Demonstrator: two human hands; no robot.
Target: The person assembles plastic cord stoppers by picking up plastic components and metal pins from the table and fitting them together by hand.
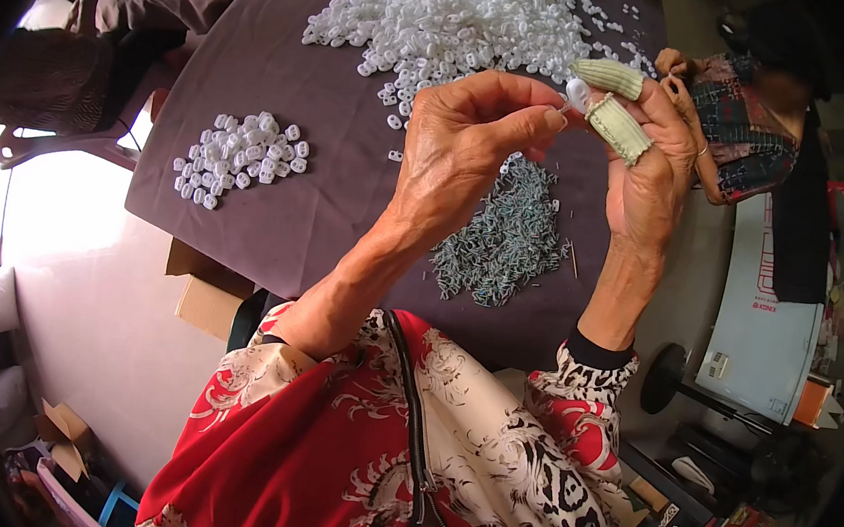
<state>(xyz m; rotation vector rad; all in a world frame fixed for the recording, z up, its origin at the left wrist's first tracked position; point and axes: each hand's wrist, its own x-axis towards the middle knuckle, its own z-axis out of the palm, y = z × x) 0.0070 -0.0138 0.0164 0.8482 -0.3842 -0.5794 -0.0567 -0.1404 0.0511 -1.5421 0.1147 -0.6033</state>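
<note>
Over the table (340, 171), the right hand (661, 149), grip narrow, holds a white piece (578, 94) between ribbed finger covers (619, 130), the left hand (474, 128) pinching a tiny part (564, 106) beside it, and that white plastic looks light, stiff, probably slick, best held by its edges!
</note>
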